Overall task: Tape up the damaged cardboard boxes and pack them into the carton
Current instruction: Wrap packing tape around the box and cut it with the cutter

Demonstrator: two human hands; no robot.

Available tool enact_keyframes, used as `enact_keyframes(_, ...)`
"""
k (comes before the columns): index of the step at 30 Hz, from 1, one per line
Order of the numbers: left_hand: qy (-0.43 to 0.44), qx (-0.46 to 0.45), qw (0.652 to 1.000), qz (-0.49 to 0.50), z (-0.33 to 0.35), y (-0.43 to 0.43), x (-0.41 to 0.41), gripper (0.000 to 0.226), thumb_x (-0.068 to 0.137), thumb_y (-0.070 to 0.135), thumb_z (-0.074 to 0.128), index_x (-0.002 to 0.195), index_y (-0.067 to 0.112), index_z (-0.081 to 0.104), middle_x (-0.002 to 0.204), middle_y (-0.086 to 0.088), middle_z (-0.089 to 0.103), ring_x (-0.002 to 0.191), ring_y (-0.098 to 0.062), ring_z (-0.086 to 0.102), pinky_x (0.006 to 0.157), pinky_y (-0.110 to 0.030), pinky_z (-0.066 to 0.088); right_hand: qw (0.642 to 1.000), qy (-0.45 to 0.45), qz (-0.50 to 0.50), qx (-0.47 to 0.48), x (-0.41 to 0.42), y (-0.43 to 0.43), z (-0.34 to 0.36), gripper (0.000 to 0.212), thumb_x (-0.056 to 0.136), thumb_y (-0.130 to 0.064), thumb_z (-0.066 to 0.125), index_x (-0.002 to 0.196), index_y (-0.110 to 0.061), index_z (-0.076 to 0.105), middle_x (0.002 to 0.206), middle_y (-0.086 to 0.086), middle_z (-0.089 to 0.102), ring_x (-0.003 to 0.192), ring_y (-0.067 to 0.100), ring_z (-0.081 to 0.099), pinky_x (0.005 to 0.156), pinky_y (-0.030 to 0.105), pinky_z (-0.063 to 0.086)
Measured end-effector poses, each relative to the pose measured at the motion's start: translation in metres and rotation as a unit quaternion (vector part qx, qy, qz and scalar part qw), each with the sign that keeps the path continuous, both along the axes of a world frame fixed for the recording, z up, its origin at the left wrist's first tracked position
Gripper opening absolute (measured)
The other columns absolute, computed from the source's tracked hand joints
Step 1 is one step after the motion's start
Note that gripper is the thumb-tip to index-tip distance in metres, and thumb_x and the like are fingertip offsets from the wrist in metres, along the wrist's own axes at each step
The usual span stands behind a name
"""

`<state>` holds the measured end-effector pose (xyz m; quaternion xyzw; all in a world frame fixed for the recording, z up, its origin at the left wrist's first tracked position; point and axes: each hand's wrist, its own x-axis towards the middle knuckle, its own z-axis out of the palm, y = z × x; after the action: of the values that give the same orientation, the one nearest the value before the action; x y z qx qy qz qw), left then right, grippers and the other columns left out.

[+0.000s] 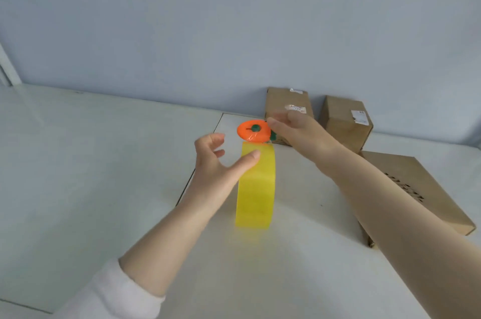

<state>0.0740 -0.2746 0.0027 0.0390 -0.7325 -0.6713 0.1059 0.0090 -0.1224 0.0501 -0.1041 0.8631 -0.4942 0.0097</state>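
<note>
TAPE AT THE READY: Above the middle of the white tabletop (104, 162), the right hand (296, 133) grasps an orange plastic tape cutter with a green hub (251, 131), and a wide yellow band of packing tape (256, 188) hangs below it, clear of the surface. The left hand (216, 165) is released, its fingers loosely curled. Its thumb lies across the band's upper left edge, though I cannot tell whether it touches.

Two small brown cardboard boxes (286, 107) stand at the tabletop's far edge against the pale wall. A larger flat brown cardboard carton (416, 188) lies by the right edge. Neither hand touches any of them.

From my remote seat I judge the work to be at its opening step: the tape is being readied and no box is under it. The next move, as I read it, asks the left hand to close on the band, keep it flat and off itself, and bring a damaged box in from the far edge under the cutter.
</note>
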Motion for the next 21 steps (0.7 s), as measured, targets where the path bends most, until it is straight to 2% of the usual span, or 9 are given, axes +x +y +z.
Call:
enact_keyframes(3, -0.074, 0.100, 0.990, -0.059, -0.002, -0.004, 0.003, 0.082, 0.055, 0.054, 0.066, 0.127, 0.036, 0.029, 0.135, 0.009, 0.039, 0.125, -0.005, 0.040, 0.106, -0.031, 0.032, 0.999, 0.023, 0.022, 0.028, 0.005, -0.006, 0.005, 0.041, 0.093, -0.034, 0.053, 0.129, -0.016, 0.052, 0.120, 0.002, 0.061, 0.108, 0.012, 0.057, 0.097, 0.027, 0.043)
enact_keyframes(5, -0.082, 0.107, 0.986, -0.095, 0.002, -0.007, 0.001, 0.088, 0.055, 0.059, 0.066, 0.133, 0.031, 0.034, 0.138, 0.007, 0.045, 0.129, -0.010, 0.041, 0.113, -0.041, 0.026, 0.998, 0.049, 0.030, 0.033, 0.011, -0.007, 0.010, 0.034, 0.093, -0.030, 0.054, 0.124, -0.016, 0.058, 0.107, 0.007, 0.067, 0.091, 0.012, 0.062, 0.091, 0.030, 0.048)
enact_keyframes(7, -0.065, 0.064, 0.988, -0.128, 0.009, -0.008, -0.001, 0.080, 0.060, 0.060, 0.062, 0.129, 0.021, 0.050, 0.132, 0.003, 0.056, 0.126, -0.014, 0.047, 0.112, -0.044, 0.029, 0.996, 0.066, 0.047, 0.047, 0.017, -0.006, 0.015, 0.024, 0.093, -0.028, 0.055, 0.113, -0.018, 0.065, 0.095, 0.010, 0.069, 0.075, 0.012, 0.060, 0.082, 0.032, 0.052)
enact_keyframes(10, -0.031, 0.025, 0.991, -0.129, 0.015, -0.006, -0.006, 0.045, 0.072, 0.049, 0.063, 0.103, 0.016, 0.067, 0.111, -0.005, 0.068, 0.112, -0.018, 0.059, 0.105, -0.038, 0.039, 0.994, 0.081, 0.066, 0.034, 0.028, -0.003, 0.019, 0.011, 0.092, -0.024, 0.058, 0.100, -0.025, 0.066, 0.085, 0.005, 0.069, 0.064, 0.008, 0.060, 0.072, 0.024, 0.053)
enact_keyframes(12, 0.003, 0.003, 0.994, -0.109, 0.014, -0.005, -0.012, 0.019, 0.080, 0.036, 0.069, 0.083, 0.017, 0.066, 0.090, 0.000, 0.071, 0.090, -0.009, 0.063, 0.091, -0.026, 0.044, 0.992, 0.109, 0.054, 0.030, 0.034, -0.001, 0.019, 0.010, 0.091, -0.023, 0.058, 0.099, -0.023, 0.064, 0.081, 0.000, 0.067, 0.061, 0.006, 0.060, 0.068, 0.021, 0.051)
enact_keyframes(13, 0.022, -0.008, 0.994, -0.103, 0.014, -0.003, -0.013, 0.015, 0.082, 0.030, 0.068, 0.074, 0.019, 0.063, 0.077, 0.007, 0.068, 0.078, -0.003, 0.061, 0.080, -0.017, 0.044, 0.990, 0.129, 0.041, 0.035, 0.037, -0.001, 0.018, 0.009, 0.091, -0.022, 0.058, 0.099, -0.022, 0.063, 0.082, -0.003, 0.066, 0.063, 0.007, 0.059, 0.067, 0.022, 0.050)
enact_keyframes(16, 0.055, -0.031, 0.993, -0.099, 0.015, 0.000, -0.014, 0.023, 0.083, 0.023, 0.068, 0.063, 0.021, 0.056, 0.060, 0.016, 0.060, 0.062, 0.004, 0.056, 0.061, -0.004, 0.039, 0.983, 0.179, 0.002, 0.046, 0.045, -0.004, 0.014, 0.010, 0.092, -0.019, 0.056, 0.102, -0.017, 0.057, 0.087, -0.007, 0.060, 0.073, 0.012, 0.057, 0.070, 0.024, 0.047)
enact_keyframes(18, 0.067, -0.042, 0.992, -0.101, 0.016, 0.001, -0.015, 0.025, 0.082, 0.021, 0.069, 0.060, 0.024, 0.058, 0.059, 0.017, 0.062, 0.062, 0.005, 0.057, 0.060, -0.003, 0.040, 0.979, 0.195, -0.023, 0.043, 0.048, -0.005, 0.010, 0.007, 0.092, -0.019, 0.056, 0.098, -0.018, 0.053, 0.087, -0.007, 0.059, 0.073, 0.012, 0.055, 0.069, 0.022, 0.044)
enact_keyframes(21, 0.083, -0.064, 0.990, -0.098, 0.017, 0.004, -0.016, 0.031, 0.081, 0.021, 0.070, 0.054, 0.031, 0.060, 0.061, 0.018, 0.063, 0.064, 0.005, 0.058, 0.061, -0.005, 0.041, 0.975, 0.211, -0.066, 0.029, 0.051, -0.007, 0.005, 0.008, 0.091, -0.018, 0.057, 0.093, -0.017, 0.050, 0.076, -0.017, 0.051, 0.068, 0.004, 0.051, 0.059, 0.009, 0.040)
